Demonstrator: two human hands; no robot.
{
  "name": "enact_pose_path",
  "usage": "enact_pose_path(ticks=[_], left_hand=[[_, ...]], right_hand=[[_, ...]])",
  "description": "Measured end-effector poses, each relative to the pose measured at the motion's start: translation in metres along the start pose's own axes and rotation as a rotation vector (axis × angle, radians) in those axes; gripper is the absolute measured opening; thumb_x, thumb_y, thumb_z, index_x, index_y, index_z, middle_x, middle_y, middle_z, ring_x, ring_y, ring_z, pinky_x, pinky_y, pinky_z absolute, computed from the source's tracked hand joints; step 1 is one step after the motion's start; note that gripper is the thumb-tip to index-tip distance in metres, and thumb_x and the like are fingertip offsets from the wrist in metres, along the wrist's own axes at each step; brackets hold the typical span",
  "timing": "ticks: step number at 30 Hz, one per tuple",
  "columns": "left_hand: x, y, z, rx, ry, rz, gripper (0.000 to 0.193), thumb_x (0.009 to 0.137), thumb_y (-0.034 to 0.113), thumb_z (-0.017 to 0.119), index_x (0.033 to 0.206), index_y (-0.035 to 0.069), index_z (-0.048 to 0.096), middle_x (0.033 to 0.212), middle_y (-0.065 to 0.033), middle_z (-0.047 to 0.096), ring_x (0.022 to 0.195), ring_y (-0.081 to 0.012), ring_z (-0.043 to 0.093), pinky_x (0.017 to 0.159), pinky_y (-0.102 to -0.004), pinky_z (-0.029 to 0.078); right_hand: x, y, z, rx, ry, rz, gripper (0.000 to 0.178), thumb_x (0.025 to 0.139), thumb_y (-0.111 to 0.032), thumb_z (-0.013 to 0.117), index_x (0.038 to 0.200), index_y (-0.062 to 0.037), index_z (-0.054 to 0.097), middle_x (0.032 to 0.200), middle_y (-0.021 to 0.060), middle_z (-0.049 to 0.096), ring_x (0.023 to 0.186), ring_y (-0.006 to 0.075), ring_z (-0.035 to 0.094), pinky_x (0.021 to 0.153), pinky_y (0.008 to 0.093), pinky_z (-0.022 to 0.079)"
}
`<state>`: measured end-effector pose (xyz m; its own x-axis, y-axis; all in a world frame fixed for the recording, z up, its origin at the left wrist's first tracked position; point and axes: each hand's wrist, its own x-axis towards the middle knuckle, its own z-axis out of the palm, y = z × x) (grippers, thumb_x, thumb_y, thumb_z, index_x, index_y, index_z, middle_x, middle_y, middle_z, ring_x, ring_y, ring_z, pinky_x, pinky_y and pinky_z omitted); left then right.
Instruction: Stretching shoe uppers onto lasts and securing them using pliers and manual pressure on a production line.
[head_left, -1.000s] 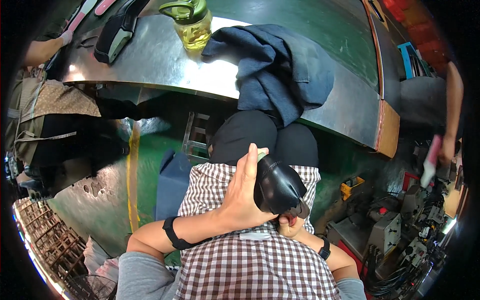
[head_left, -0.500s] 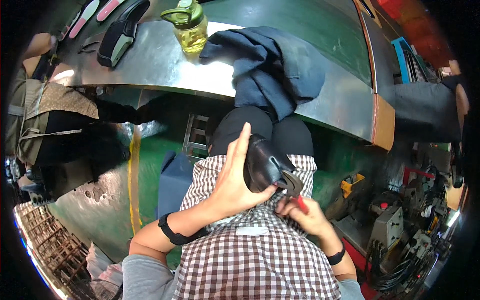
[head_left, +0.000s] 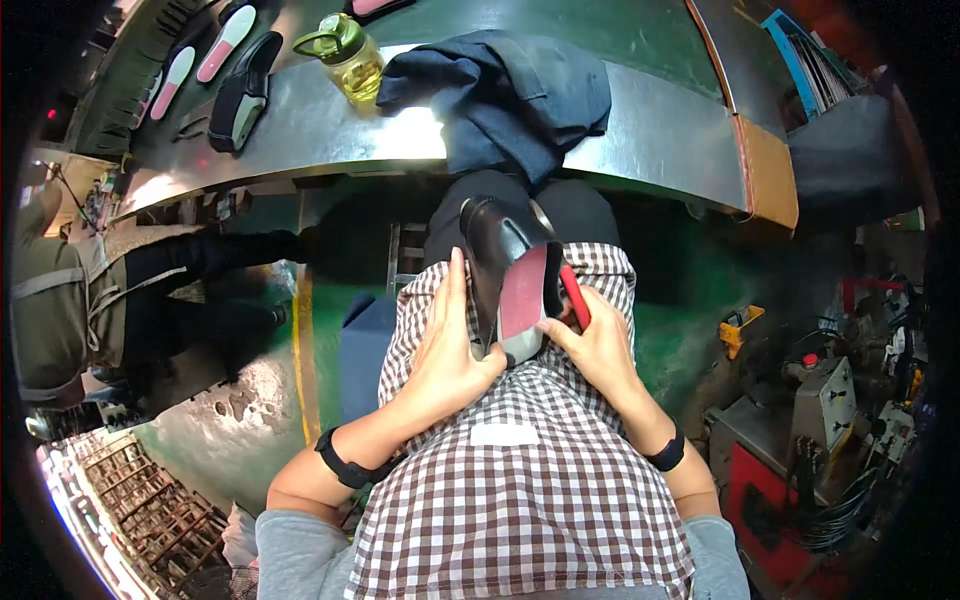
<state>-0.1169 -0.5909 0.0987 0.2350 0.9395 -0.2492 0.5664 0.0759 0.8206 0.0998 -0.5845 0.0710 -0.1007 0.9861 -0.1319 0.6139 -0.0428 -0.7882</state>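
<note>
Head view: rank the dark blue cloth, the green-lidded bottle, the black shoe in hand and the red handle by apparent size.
1. Dark blue cloth
2. Black shoe
3. Green-lidded bottle
4. Red handle, partly covered by the right hand

Honestly can't read a single word or number anywhere in this one. Closest thing to a label is the white patch point(head_left: 504, 434) on the checked apron point(head_left: 520, 510), lower middle of the frame, and I can't make out any lettering on it, just looks plain white to me.
</note>
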Motion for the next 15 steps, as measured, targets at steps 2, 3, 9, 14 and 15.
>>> enact_pose_path(ticks=[2, 3, 9, 14, 15], left_hand=[[-0.006, -0.01, 0.01, -0.25, -0.01, -0.052, 0.104, 0.076, -0.004, 0.06, 0.157, 0.0, -0.006, 0.16, -0.0242, 0.015, 0.147, -0.0297, 0.026, 0.115, -0.0347, 0.032], [-0.004, -0.013, 0.011, -0.328, -0.017, -0.02, 0.102, 0.076, -0.007, 0.057, 0.157, -0.001, -0.005, 0.159, -0.0213, 0.02, 0.145, -0.0271, 0.029, 0.114, -0.0328, 0.031], [-0.013, -0.018, 0.008, -0.448, 0.001, -0.051, 0.097, 0.077, -0.006, 0.06, 0.157, 0.0, 0.005, 0.148, -0.0187, 0.033, 0.137, -0.0221, 0.038, 0.107, -0.0272, 0.036], [-0.025, -0.016, 0.008, -0.068, -0.052, -0.345, 0.091, 0.083, 0.021, 0.063, 0.156, 0.002, 0.012, 0.082, -0.0131, 0.06, 0.076, -0.0228, 0.062, 0.065, -0.0336, 0.048], [-0.028, -0.021, 0.018, -0.07, -0.028, -0.267, 0.088, 0.085, 0.024, 0.059, 0.155, 0.001, 0.012, 0.068, -0.0131, 0.061, 0.058, -0.0238, 0.061, 0.062, -0.0356, 0.05]], right_hand=[[-0.001, -0.003, -0.003, 0.114, -0.054, 0.087, 0.027, 0.076, -0.018, 0.078, 0.086, 0.0006, 0.06, 0.073, 0.0117, 0.059, 0.062, 0.0262, 0.059, 0.061, 0.0369, 0.047], [-0.002, -0.003, -0.004, 0.128, -0.061, 0.088, 0.024, 0.076, -0.014, 0.075, 0.085, 0.0004, 0.059, 0.072, 0.0116, 0.059, 0.061, 0.0261, 0.059, 0.061, 0.0367, 0.047], [-0.004, 0.004, -0.001, 0.14, -0.025, -0.023, 0.016, 0.075, -0.007, 0.068, 0.084, 0.0002, 0.057, 0.072, 0.0123, 0.059, 0.061, 0.0257, 0.06, 0.061, 0.0359, 0.047], [-0.004, 0.003, 0.006, 0.119, 0.029, -0.034, 0.015, 0.073, -0.005, 0.066, 0.083, 0.0002, 0.056, 0.071, 0.0142, 0.059, 0.064, 0.0314, 0.06, 0.062, 0.0395, 0.047], [-0.003, -0.001, 0.007, 0.129, 0.03, -0.063, 0.014, 0.073, -0.005, 0.065, 0.083, 0.0004, 0.057, 0.072, 0.0147, 0.058, 0.065, 0.0327, 0.06, 0.062, 0.0408, 0.047]])
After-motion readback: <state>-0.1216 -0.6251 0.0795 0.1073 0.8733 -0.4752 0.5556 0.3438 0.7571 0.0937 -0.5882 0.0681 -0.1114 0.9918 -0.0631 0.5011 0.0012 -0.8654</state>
